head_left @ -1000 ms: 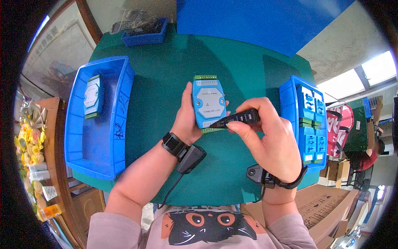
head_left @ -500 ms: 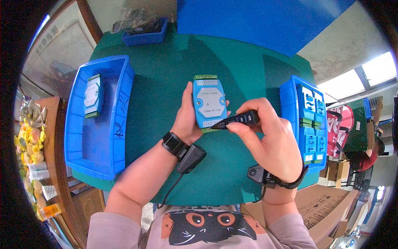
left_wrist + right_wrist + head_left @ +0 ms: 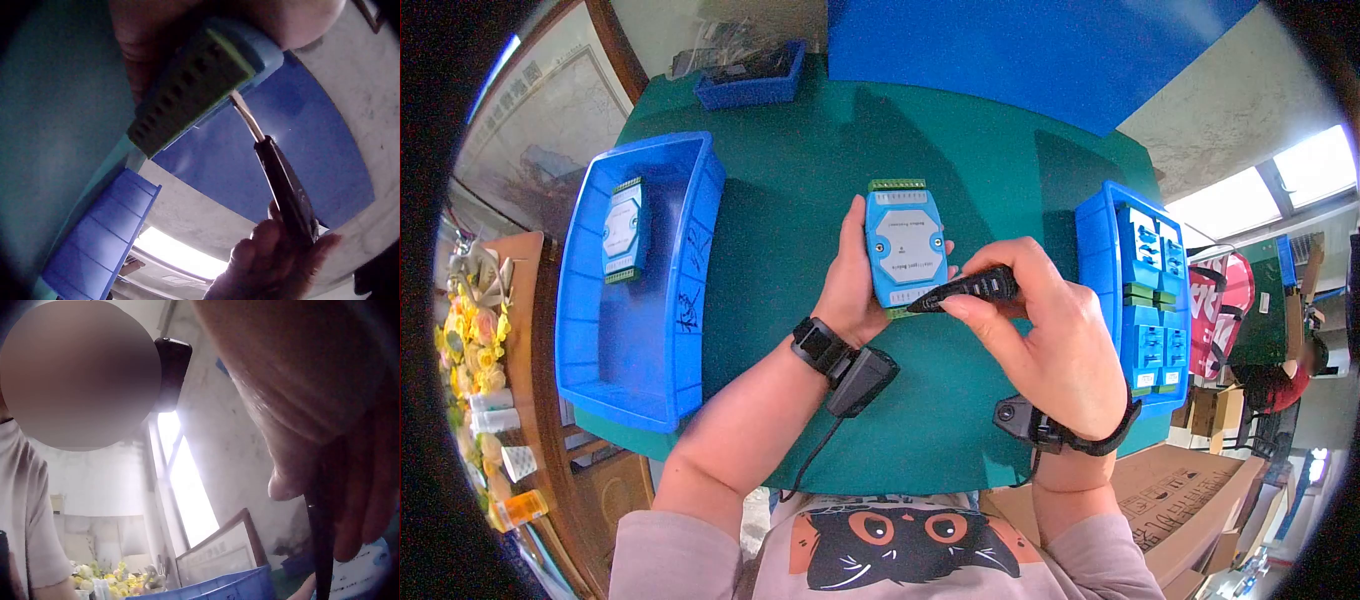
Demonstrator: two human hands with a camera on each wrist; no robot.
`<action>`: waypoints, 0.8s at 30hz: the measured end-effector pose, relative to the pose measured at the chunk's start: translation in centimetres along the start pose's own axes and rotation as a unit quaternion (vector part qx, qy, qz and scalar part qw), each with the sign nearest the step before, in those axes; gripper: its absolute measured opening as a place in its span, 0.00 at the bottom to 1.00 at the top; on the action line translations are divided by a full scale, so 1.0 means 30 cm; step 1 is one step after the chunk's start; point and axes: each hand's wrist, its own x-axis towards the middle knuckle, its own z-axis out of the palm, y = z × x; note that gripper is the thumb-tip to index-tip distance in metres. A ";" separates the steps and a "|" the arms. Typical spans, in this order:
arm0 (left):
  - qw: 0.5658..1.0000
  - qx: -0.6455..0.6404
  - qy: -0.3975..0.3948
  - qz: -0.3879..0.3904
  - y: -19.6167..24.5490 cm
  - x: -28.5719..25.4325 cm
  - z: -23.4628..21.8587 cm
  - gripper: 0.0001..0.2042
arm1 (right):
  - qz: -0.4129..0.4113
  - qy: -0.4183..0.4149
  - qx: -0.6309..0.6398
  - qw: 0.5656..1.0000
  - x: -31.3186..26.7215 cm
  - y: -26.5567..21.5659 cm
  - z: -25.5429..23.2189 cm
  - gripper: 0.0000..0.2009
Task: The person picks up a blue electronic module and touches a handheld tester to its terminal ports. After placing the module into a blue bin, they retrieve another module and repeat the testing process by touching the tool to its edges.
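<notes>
My left hand (image 3: 850, 290) holds a light-blue electronic module (image 3: 905, 243) with a pale label and green terminal blocks at both ends; fingertips show past its right edge. My right hand (image 3: 1050, 340) pinches a black-handled screwdriver (image 3: 975, 290) between thumb and fingers, its tip at the module's near terminal block. From the left wrist, the metal tip of the screwdriver (image 3: 284, 187) meets the edge of the green terminal block (image 3: 194, 94), which has a row of square openings. The right wrist view has the dark handle (image 3: 320, 544) below the thumb, with part of the module behind.
A blue bin (image 3: 630, 370) on the left holds one similar module (image 3: 622, 232). On the right, another blue bin (image 3: 1112, 290) contains several blue modules (image 3: 1145, 250). A small blue box (image 3: 750, 92) with dark items stands at the back of the green table (image 3: 800, 160).
The screwdriver handle has turned slightly in the right fingers, its tip staying by the near terminal block. The left hand and module have barely moved.
</notes>
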 end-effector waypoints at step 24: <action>1.000 -0.003 -0.006 -0.015 -0.006 0.008 -0.013 0.33 | -0.053 -0.059 0.023 0.997 0.004 0.005 0.009 0.09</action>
